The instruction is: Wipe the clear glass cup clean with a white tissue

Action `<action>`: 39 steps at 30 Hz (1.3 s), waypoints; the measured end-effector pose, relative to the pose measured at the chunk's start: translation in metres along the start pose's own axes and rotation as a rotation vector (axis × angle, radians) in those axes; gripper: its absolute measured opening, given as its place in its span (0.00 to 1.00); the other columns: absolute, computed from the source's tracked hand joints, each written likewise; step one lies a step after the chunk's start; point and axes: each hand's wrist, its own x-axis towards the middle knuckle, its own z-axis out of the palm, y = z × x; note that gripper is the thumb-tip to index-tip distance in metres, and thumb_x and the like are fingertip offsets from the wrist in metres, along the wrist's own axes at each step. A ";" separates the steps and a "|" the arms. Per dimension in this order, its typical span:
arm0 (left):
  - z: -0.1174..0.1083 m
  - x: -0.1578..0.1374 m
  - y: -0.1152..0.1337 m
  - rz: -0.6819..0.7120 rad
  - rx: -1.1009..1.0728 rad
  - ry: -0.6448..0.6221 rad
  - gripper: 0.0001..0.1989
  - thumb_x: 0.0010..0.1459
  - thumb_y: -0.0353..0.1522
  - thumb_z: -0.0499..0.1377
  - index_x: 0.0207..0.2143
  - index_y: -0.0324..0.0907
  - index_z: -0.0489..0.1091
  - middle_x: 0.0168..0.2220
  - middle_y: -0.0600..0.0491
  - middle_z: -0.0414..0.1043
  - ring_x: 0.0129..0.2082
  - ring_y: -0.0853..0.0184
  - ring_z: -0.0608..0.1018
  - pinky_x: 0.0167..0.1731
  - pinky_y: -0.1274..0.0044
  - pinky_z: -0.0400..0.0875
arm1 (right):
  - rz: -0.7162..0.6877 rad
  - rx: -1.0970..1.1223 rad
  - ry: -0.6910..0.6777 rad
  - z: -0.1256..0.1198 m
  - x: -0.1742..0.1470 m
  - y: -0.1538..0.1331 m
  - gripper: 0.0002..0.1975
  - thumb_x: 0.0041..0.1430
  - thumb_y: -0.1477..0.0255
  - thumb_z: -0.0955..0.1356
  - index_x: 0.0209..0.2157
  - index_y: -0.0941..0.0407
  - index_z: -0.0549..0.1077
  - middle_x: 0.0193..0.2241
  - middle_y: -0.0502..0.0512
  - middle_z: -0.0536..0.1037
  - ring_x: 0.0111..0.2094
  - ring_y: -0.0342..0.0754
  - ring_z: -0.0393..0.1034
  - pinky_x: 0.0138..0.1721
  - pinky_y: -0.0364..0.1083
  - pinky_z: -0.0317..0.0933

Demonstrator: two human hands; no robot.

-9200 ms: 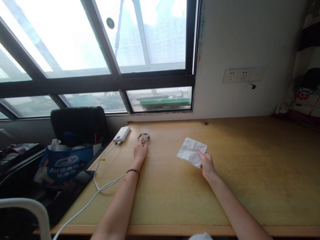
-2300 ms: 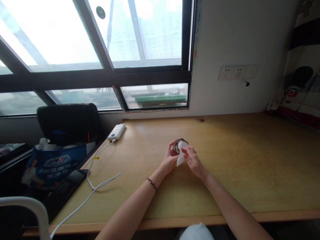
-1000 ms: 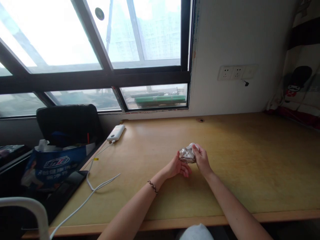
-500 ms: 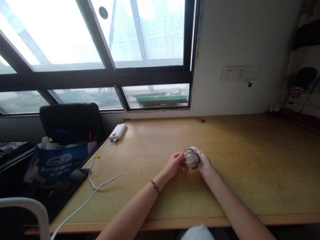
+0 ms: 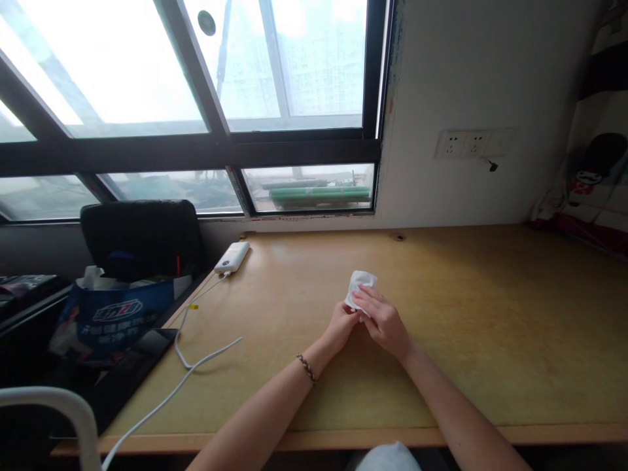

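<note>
A crumpled white tissue [image 5: 362, 280] lies spread between my hands above the middle of the wooden table. My right hand [image 5: 390, 326] presses the tissue with its fingers bent over it from the right. On the lower left, my left hand [image 5: 343, 320] has its fingers closed close under the tissue's edge, around the round, shiny, glass-like vessel seen a moment earlier. That vessel is now hidden behind the tissue and fingers. Both hands touch at the fingertips, and a braided bracelet [image 5: 307, 368] circles the left wrist.
A white power bank [image 5: 232, 257] with a white cable [image 5: 186, 370] lies along the left edge of the table [image 5: 471, 314]. Left of it stand a black chair [image 5: 140, 229] and a blue bag [image 5: 118, 314]. A window and wall sockets [image 5: 475, 144] are behind.
My right hand has swung over the round vessel with the tissue, covering it. Earlier the vessel's shiny round face showed between both hands. My left hand stays nearly in place.
</note>
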 end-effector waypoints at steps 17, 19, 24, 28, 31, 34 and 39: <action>0.015 -0.008 0.017 -0.052 -0.287 -0.021 0.11 0.46 0.34 0.61 0.32 0.36 0.68 0.32 0.49 0.72 0.33 0.65 0.74 0.38 0.72 0.67 | 0.805 0.813 0.371 0.021 -0.007 0.039 0.19 0.51 0.57 0.61 0.29 0.60 0.71 0.18 0.49 0.71 0.21 0.43 0.64 0.22 0.40 0.57; 0.010 -0.004 0.017 -0.148 -0.455 0.023 0.12 0.48 0.37 0.58 0.33 0.38 0.68 0.33 0.51 0.72 0.28 0.69 0.75 0.32 0.77 0.70 | 0.805 0.888 0.376 0.026 -0.007 0.036 0.18 0.50 0.58 0.62 0.30 0.59 0.70 0.19 0.50 0.72 0.20 0.43 0.64 0.22 0.40 0.57; -0.001 0.003 0.015 -0.297 -0.772 0.158 0.11 0.52 0.38 0.54 0.31 0.40 0.69 0.32 0.57 0.72 0.14 0.86 0.65 0.16 0.93 0.63 | 0.704 0.834 0.329 0.028 -0.005 0.026 0.18 0.54 0.60 0.59 0.38 0.58 0.69 0.31 0.55 0.74 0.30 0.47 0.68 0.31 0.44 0.61; 0.001 0.001 0.019 -0.326 -0.875 0.150 0.11 0.54 0.38 0.52 0.33 0.42 0.70 0.32 0.58 0.72 0.17 0.85 0.67 0.21 0.93 0.66 | 0.561 0.537 0.273 0.024 -0.006 0.018 0.17 0.57 0.64 0.58 0.44 0.57 0.66 0.38 0.57 0.73 0.40 0.50 0.67 0.42 0.48 0.59; 0.004 -0.002 0.023 -0.290 -0.867 0.104 0.12 0.55 0.39 0.50 0.34 0.44 0.70 0.36 0.59 0.71 0.14 0.87 0.62 0.16 0.94 0.62 | 0.405 0.343 0.228 0.021 -0.006 0.012 0.19 0.59 0.69 0.56 0.52 0.55 0.58 0.48 0.56 0.67 0.50 0.50 0.59 0.50 0.51 0.52; 0.006 -0.004 0.026 -0.257 -0.774 0.100 0.13 0.57 0.39 0.48 0.36 0.46 0.70 0.41 0.59 0.70 0.12 0.87 0.56 0.12 0.92 0.58 | 0.273 0.181 0.189 0.021 -0.007 0.008 0.23 0.59 0.72 0.54 0.56 0.54 0.49 0.56 0.54 0.55 0.56 0.50 0.47 0.55 0.54 0.44; 0.004 -0.004 0.013 -0.255 -0.682 0.101 0.11 0.56 0.37 0.50 0.35 0.43 0.69 0.27 0.57 0.71 0.10 0.83 0.53 0.12 0.87 0.56 | 0.101 -0.044 0.082 0.025 -0.008 0.004 0.24 0.58 0.77 0.53 0.57 0.54 0.47 0.58 0.52 0.47 0.59 0.49 0.39 0.56 0.54 0.44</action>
